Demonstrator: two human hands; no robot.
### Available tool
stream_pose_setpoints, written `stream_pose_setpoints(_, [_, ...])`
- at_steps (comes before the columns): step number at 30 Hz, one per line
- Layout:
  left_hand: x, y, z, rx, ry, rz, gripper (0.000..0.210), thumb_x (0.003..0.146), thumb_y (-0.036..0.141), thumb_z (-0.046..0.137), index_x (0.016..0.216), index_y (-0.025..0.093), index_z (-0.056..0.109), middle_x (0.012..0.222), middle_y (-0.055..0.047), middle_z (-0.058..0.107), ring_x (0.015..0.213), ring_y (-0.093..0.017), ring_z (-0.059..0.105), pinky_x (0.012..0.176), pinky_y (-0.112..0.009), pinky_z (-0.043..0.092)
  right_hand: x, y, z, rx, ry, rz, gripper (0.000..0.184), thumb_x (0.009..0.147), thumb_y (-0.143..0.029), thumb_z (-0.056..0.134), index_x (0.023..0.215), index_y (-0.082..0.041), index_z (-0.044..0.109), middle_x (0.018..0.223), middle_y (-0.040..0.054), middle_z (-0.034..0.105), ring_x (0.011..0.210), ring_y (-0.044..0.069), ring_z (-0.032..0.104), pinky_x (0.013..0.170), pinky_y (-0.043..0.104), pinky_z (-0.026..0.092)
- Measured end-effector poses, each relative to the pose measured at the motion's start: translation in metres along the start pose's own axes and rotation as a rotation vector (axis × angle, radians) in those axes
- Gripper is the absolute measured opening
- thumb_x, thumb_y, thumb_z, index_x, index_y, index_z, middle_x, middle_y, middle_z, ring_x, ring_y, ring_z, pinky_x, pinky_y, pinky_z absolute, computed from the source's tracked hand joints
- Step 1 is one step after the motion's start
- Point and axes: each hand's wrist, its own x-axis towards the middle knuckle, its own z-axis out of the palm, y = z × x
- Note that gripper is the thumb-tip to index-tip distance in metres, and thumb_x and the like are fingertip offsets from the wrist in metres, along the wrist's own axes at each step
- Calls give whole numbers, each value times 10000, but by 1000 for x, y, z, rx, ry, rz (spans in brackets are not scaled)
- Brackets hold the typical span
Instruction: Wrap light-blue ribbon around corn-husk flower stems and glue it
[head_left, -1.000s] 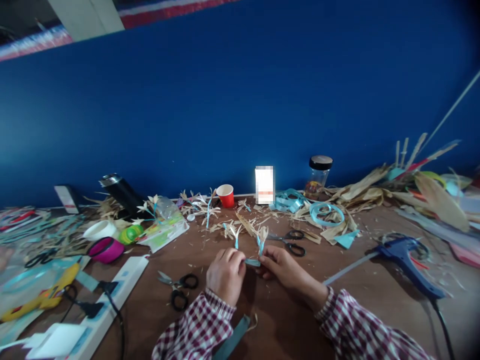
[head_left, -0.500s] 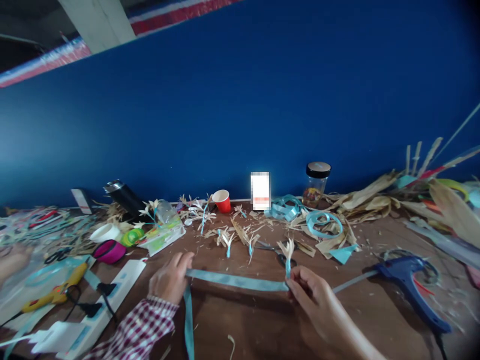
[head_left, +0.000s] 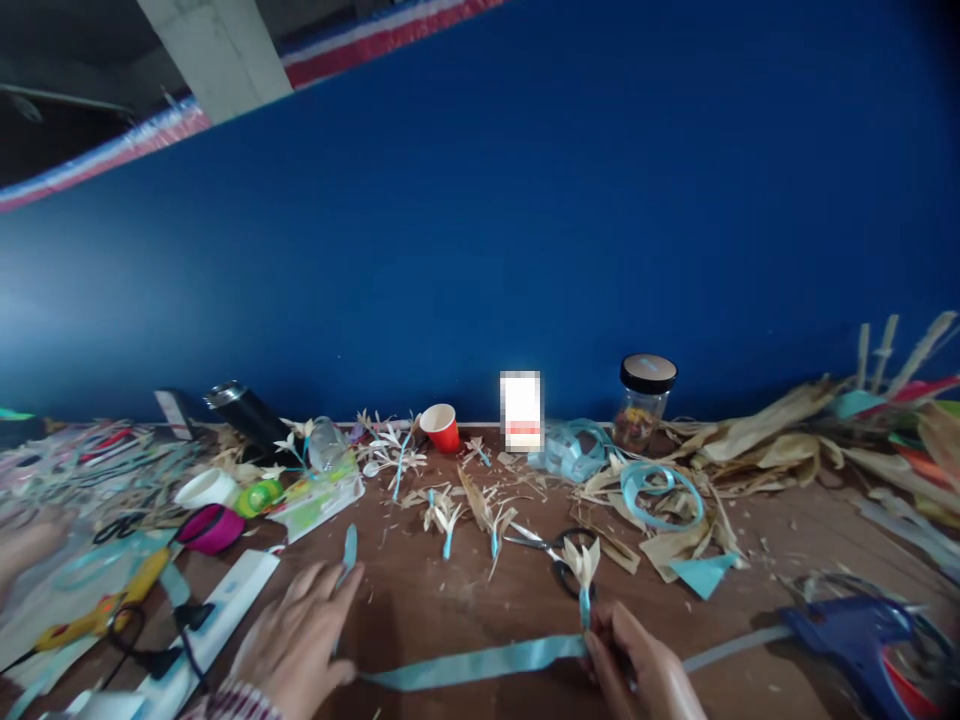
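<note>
My right hand (head_left: 637, 665) pinches the blue-wrapped stem of a small pale husk flower (head_left: 582, 575), its petals pointing up. From those fingers a light blue ribbon (head_left: 480, 662) stretches leftward to my left hand (head_left: 300, 635). My left hand holds the ribbon loosely, thumb and index finger apart, and a bit of ribbon stands up beyond its fingers. How the ribbon passes through that palm is partly hidden. Just behind the flower lie scissors (head_left: 536, 541), partly covered by it. More small husk flowers (head_left: 448, 520) rest on the brown table (head_left: 442, 610).
On the right are a blue glue gun (head_left: 847, 635), ribbon coils (head_left: 637, 510), dry husks (head_left: 772, 435) and a lidded jar (head_left: 641, 420). To the left are a power strip (head_left: 217, 620), a yellow glue gun (head_left: 112, 605) and another person's hand (head_left: 30, 545). A red cup (head_left: 441, 430) stands behind.
Both hands appear lower in the view, partly because the camera tilted. My left hand has loosened from a closed grip and turned; the ribbon now slopes down toward it, with a piece standing up.
</note>
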Motion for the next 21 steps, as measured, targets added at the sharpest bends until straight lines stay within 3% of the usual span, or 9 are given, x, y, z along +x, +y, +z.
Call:
stream_pose_setpoints(4, [-6,59,-12,-318,158,207,333,768,274,550,1095,292,607,1112,-38,639,1036,-242,570,841,-361,492,-4,-8,16,23,38,35,315,840,-473,402,676,-216,482,544,11,572,484,142,498,498,221,389])
stream_pose_setpoints(7, [-4,106,5,-698,82,419,315,793,306,550,1103,289,601,1103,-45,644,1004,-218,592,861,-329,488,-9,-17,26,26,43,31,270,833,-420,425,672,-214,493,559,3,578,502,140,500,503,211,382])
stream_pose_setpoints(9, [-2,128,19,-1000,-11,404,397,790,325,565,1179,245,557,1137,-77,625,1037,-219,572,886,-325,469,-14,-22,31,43,46,21,258,838,-397,413,683,-212,503,581,5,587,523,142,515,512,208,388])
stream_pose_setpoints(10, [-1,135,24,-1148,-107,386,405,800,334,552,1189,224,550,1106,-83,637,989,-207,592,815,-296,499,-16,-23,34,52,46,18,261,845,-391,400,691,-210,507,591,7,591,530,143,521,518,209,392])
stream_pose_setpoints(13, [2,141,28,-1352,-356,312,307,798,354,545,1021,179,662,885,-63,670,767,-178,621,623,-250,500,-21,-26,43,51,46,12,274,853,-399,388,705,-203,508,604,14,585,545,147,523,526,213,402])
stream_pose_setpoints(15, [4,135,26,-1388,-367,330,256,779,352,569,888,166,708,842,-54,658,781,-176,606,694,-262,476,-21,-26,49,33,41,5,284,848,-419,400,704,-200,509,606,16,576,554,150,519,526,214,407])
stream_pose_setpoints(18, [4,123,25,-1513,-369,419,261,789,360,562,909,170,693,870,-41,655,869,-179,587,829,-287,425,-18,-28,58,40,26,2,294,843,-437,406,718,-198,523,622,18,589,568,153,537,537,213,418])
stream_pose_setpoints(21, [2,112,32,-1512,-405,375,277,777,392,567,824,147,688,843,-43,643,831,-177,576,789,-282,420,-14,-32,63,47,-29,-24,278,852,-414,400,743,-197,534,650,24,609,588,155,562,549,208,429])
